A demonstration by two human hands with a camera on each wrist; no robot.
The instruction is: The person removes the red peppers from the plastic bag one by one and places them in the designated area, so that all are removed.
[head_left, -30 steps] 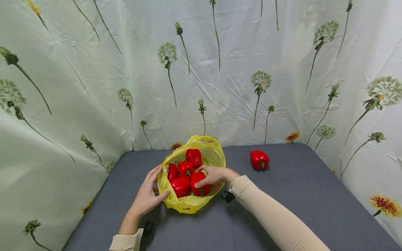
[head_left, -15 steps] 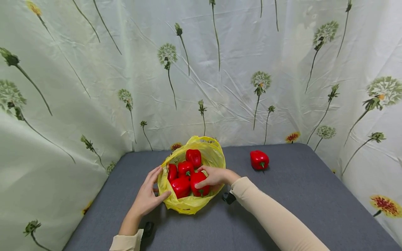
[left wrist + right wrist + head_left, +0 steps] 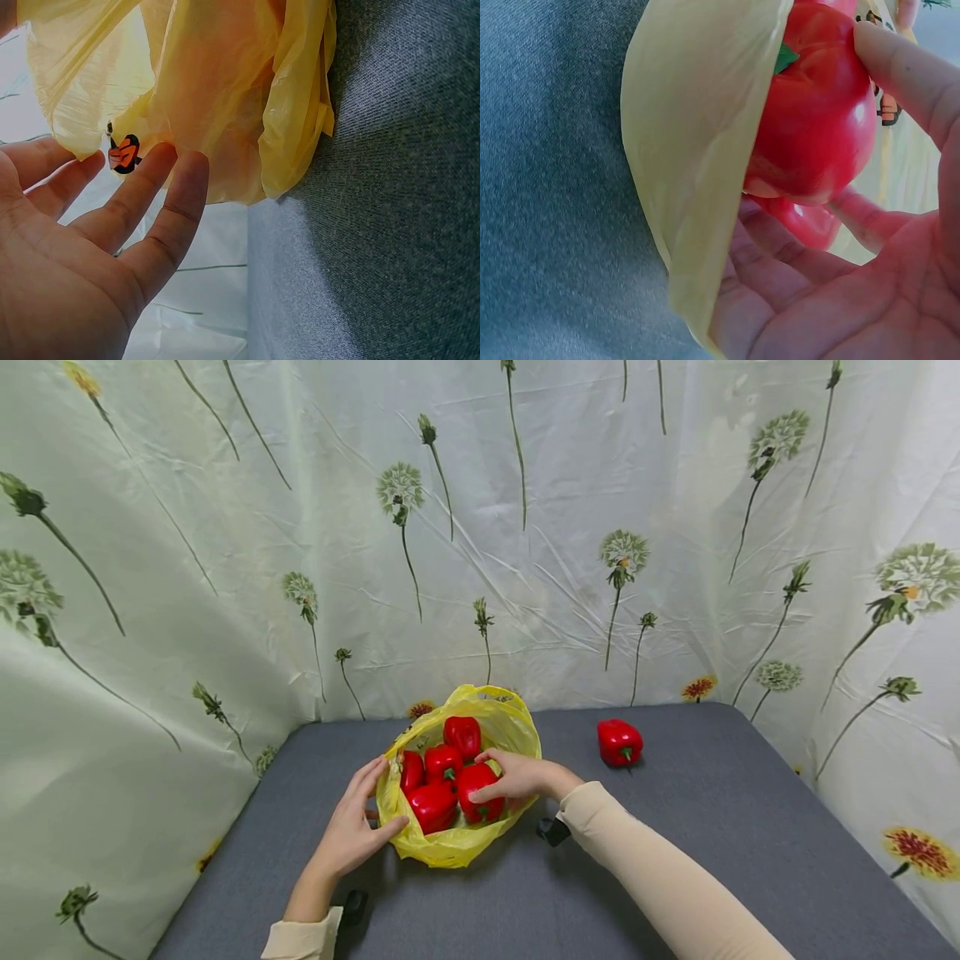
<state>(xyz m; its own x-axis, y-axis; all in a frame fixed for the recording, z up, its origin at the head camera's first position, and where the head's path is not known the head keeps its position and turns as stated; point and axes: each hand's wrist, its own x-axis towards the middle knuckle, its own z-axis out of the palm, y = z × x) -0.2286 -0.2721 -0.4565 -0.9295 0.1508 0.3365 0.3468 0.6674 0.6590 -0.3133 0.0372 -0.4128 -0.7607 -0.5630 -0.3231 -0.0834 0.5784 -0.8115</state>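
Note:
A yellow plastic bag (image 3: 442, 852) stands with its mouth spread, several red bell peppers (image 3: 432, 807) inside. My right hand (image 3: 517, 777) reaches over the bag's right rim and grips the nearest-right red bell pepper (image 3: 491, 810). In the right wrist view its thumb lies on that pepper (image 3: 817, 127) and the fingers curve beneath, partly behind the yellow plastic. At the bag's left side is my left hand (image 3: 352, 831), thumb by the rim. Seen from the left wrist, the fairly straight fingers of this hand (image 3: 97, 247) touch the outside of the plastic.
One more red bell pepper (image 3: 619, 743) lies at the back right of the grey-covered table (image 3: 720, 802). A pale curtain (image 3: 555, 610) printed with flowers hangs behind and along both sides.
My right hand has shifted slightly right and away from me, and the bell pepper in it has moved a little with it. The left hand stays put.

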